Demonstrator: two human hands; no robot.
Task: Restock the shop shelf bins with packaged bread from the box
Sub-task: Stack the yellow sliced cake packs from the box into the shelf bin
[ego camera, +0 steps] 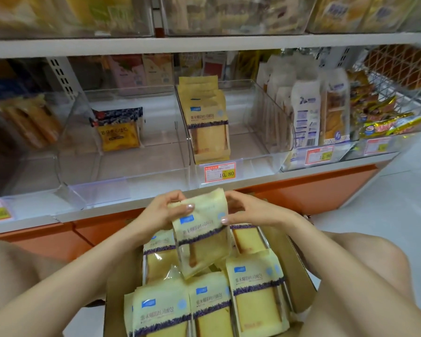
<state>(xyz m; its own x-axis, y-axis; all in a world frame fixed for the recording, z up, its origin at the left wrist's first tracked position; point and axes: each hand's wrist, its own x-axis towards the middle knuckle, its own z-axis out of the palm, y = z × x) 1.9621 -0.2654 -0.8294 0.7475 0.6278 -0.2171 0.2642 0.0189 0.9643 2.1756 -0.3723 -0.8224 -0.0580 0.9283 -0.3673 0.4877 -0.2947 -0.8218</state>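
Head view: both hands hold one pale-yellow bread pack [202, 242] upright over the open cardboard box [299, 283], near the centre of the frame. The left hand [167, 210] pinches its top-left corner, thumb on the front and fingers curled behind. The right hand [248, 210] grips the top-right edge the same way.

Matching packs [161, 312] fill the box at 6 o'clock. At 12 o'clock from the held pack, a clear bin [253, 166] has a row of the same packs [208, 127] standing along its left side. A price tag [219, 171] on its front reads "10.80". At 10 o'clock a second clear bin [122, 171] holds a pack with a dark-blue speckled top [118, 132]. At 2 o'clock stand white bags [304, 117] and a wire basket [384, 79].

Each yellow pack shows a small blue logo and a purple band, but the characters are too soft to read. Goods on the top shelf are blurred, and the frame's lower edge cuts off the box's near end.
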